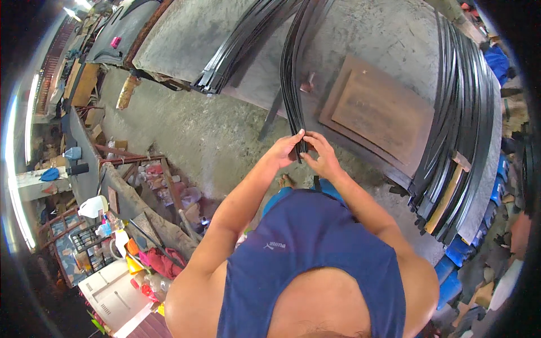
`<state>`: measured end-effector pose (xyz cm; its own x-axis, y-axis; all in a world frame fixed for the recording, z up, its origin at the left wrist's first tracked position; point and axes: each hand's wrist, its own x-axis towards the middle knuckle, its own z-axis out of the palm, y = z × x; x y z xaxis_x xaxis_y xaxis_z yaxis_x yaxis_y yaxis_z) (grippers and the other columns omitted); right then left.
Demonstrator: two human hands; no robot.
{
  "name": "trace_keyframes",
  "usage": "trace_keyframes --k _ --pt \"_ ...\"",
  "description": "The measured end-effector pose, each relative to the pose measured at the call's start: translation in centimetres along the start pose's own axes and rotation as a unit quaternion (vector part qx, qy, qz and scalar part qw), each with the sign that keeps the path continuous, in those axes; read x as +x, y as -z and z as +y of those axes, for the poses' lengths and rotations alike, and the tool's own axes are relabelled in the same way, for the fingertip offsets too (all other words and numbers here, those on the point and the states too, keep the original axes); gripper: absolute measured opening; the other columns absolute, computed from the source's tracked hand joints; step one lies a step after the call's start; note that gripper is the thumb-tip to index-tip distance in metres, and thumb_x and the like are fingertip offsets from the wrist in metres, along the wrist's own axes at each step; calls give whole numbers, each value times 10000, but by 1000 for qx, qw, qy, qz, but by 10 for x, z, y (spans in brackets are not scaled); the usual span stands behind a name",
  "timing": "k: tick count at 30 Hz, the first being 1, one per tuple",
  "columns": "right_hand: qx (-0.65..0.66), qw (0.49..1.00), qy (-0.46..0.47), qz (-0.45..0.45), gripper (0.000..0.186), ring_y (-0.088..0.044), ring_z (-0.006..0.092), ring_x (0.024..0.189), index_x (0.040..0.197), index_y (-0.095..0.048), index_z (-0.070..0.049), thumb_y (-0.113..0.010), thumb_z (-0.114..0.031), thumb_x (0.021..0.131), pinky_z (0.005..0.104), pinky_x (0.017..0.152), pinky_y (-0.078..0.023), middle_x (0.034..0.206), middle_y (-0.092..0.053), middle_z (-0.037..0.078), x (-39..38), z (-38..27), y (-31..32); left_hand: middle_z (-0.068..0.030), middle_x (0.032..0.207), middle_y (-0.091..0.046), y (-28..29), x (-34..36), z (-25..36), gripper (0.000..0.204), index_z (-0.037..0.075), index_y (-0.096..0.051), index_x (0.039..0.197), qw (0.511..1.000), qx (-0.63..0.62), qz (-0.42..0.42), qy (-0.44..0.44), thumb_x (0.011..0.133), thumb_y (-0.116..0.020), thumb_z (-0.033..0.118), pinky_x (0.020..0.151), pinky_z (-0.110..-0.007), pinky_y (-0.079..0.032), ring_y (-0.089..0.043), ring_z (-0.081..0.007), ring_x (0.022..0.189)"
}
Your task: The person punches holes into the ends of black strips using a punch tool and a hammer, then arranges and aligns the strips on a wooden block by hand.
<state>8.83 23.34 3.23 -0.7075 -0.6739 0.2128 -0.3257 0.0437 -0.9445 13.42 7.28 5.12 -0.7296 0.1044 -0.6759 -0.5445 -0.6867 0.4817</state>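
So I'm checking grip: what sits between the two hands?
In the head view, the near end of the bundle of black strips is pinched between left hand and right hand.

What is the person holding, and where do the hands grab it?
Both hands, left hand and right hand, pinch the near end of a bundle of long black strips.

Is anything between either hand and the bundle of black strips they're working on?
Nothing visible. The left hand and right hand already pinch the near end of the black strips directly.
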Motion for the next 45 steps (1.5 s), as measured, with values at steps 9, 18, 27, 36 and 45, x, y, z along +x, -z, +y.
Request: trace_keyframes --k 9,18,27,36,45 --pt "-8 1000 -4 0 492 -524 360 1117 1186 -512 -51 -707 -107 738 387 903 -475 1271 -489 184 12 -2 29 -81 989 -611 -24 26 -17 396 45 -568 1065 994 -82 43 -53 909 -534 408 743 -366 -536 -616 -217 853" --pt "-79 994 65 -38 472 -515 358 1141 1205 -503 -44 -682 -81 770 381 853 -510 1303 -469 199 15 -5 49 -73 953 -624 -35 34 -18 400 55 -577 1039 993 -60 98 -28 906 -529 430 712 -361 -527 -622 -202 842" --pt "-31 999 -5 23 437 -565 362 1071 1171 -532 -19 -680 -49 761 380 883 -479 1159 -575 218 12 10 49 -135 843 -629 -68 50 8 512 -26 -576 873 955 -172 168 -171 845 -592 485 746 -386 -534 -631 -252 794" --pt "225 960 -153 -69 381 -568 121 1005 1128 -601 9 -690 -19 759 282 856 -480 1233 -577 110 8 9 68 -194 906 -623 -53 56 9 485 -83 -561 955 973 -124 140 -136 845 -639 383 736 -393 -545 -629 -283 834" --pt "130 988 -75 -44 369 -577 199 1053 1079 -634 -8 -726 -49 724 315 882 -477 1184 -595 121 -2 1 69 -193 1043 -604 -48 55 -2 510 -61 -547 1051 988 -116 57 -88 873 -585 415 818 -457 -504 -596 -304 969"
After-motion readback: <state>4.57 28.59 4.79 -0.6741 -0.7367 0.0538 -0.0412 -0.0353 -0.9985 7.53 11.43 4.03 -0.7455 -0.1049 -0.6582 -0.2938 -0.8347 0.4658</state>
